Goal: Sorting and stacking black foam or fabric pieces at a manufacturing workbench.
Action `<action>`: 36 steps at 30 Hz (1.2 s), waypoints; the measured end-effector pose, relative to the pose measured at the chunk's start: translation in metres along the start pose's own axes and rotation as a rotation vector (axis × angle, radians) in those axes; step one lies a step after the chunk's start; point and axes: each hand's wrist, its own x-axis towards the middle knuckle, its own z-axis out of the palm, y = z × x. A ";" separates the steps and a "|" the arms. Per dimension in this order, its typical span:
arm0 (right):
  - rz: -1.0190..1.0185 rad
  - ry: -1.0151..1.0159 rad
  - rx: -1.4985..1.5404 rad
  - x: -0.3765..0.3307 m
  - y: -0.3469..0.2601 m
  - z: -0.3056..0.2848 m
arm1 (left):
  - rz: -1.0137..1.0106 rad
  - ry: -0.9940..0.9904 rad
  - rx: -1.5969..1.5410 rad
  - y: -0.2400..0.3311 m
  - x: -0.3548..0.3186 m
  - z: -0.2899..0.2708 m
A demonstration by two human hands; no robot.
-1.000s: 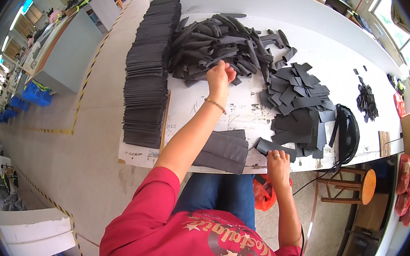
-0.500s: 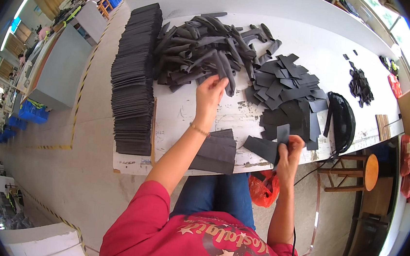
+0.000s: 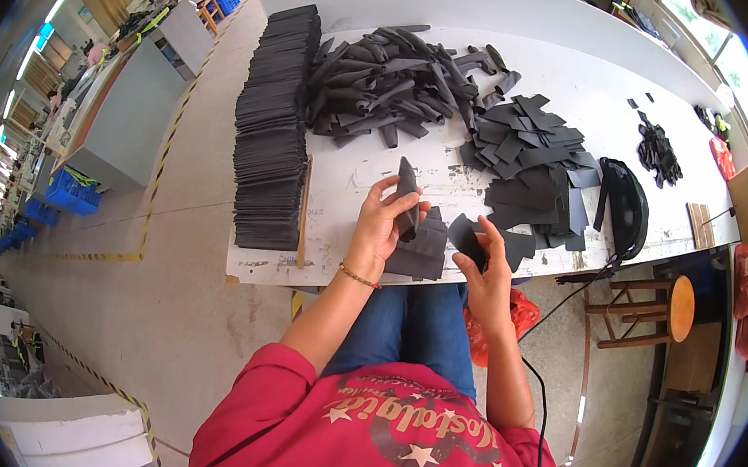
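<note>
A long dark strip [image 3: 407, 199] is being pinched upright in the left hand [image 3: 381, 230], a curved dark piece [image 3: 466, 239] gripped in the right hand [image 3: 488, 275] beside it, both kept close for pairing.

Table [image 3: 582, 92]: in front of the person.
Stacked sheets [image 3: 272, 127]: left edge.
Strip heap [image 3: 387, 79]: behind the hands.
Cut pieces [image 3: 532, 158]: right of the heap.
Stool [image 3: 652, 307]: right, under the table edge.

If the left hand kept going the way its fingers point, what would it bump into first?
Probably the loose heap of curled black strips. The left hand, holding a narrow black strip, points up the white table; depth is hard to judge.
</note>
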 end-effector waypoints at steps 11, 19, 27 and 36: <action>-0.236 -0.191 0.111 -0.012 -0.020 0.016 | 0.021 -0.093 -0.351 -0.008 -0.021 0.008; -0.281 -0.612 -0.432 -0.012 -0.004 -0.008 | 0.077 -0.219 -0.559 0.010 -0.011 -0.017; -0.174 -0.184 -0.169 -0.011 -0.022 -0.003 | 0.010 -0.057 -0.321 0.001 -0.018 -0.012; -0.307 -0.050 -0.231 -0.017 -0.019 0.009 | -0.010 -0.056 -0.267 -0.005 -0.028 0.000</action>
